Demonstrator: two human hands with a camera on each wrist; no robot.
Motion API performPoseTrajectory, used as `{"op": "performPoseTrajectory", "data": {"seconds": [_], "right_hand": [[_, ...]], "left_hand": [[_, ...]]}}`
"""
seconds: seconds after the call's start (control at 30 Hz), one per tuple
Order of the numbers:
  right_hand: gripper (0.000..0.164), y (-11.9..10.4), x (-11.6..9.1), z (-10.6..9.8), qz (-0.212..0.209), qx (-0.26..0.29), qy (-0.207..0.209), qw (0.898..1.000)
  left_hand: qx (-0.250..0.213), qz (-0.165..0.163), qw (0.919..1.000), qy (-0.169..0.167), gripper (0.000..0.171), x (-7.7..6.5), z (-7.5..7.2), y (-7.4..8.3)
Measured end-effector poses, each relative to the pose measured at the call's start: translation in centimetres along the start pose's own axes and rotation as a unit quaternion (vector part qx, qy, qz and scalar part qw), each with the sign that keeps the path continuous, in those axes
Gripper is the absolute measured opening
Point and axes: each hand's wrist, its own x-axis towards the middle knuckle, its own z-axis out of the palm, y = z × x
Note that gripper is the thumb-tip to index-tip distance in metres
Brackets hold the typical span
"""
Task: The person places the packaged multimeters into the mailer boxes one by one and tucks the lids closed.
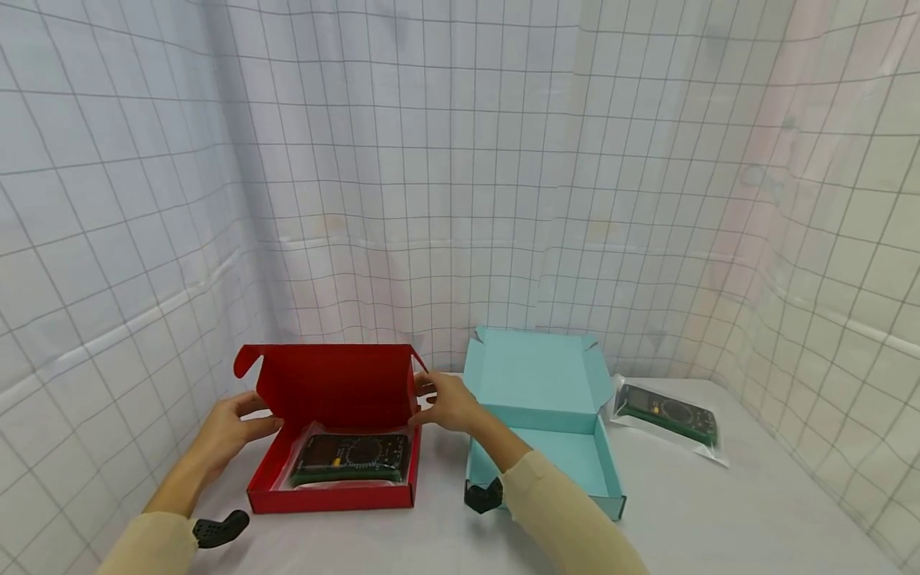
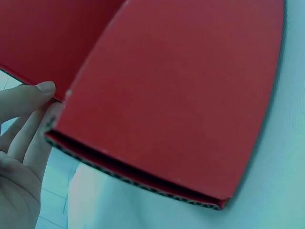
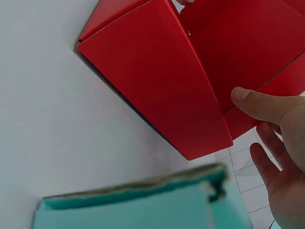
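A red cardboard box (image 1: 331, 500) stands with its lid (image 1: 334, 379) raised. Inside lies a multimeter (image 1: 352, 457) with a green edge, in a clear plastic bag. At the box's left rear corner my left hand (image 1: 223, 438) pinches the lid's edge, its thumb (image 2: 44, 87) on the inner face and the fingers behind. My right hand (image 1: 449, 403) is at the opposite rear corner. There its thumb (image 3: 244, 94) lies on the inside of the lid near the fold, with the other fingers behind the cardboard.
To the right of the red box an open light-blue box (image 1: 611, 471) has its lid (image 1: 535, 369) tilted back; my right forearm crosses over it. Farther right lies a second bagged multimeter (image 1: 668, 414) on the white table (image 1: 690, 511). A checked curtain (image 1: 460, 192) hangs behind and at both sides.
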Motion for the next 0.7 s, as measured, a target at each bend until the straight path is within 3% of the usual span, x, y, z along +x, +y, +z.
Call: {"op": "performPoseTrajectory", "data": {"seconds": [0.43,0.7], "right_hand": [[0.054,0.5,-0.2,0.4,-0.077,-0.072,-0.008,0.994],[0.047,0.4,-0.7,0.2,-0.078,-0.08,-0.02,0.993]], "left_hand": [[0.022,-0.014,0.9997,0.005,0.062,-1.0,0.3,-0.4],[0.044,-0.003,0.999,0.005,0.057,-1.4,0.2,-0.5]]}}
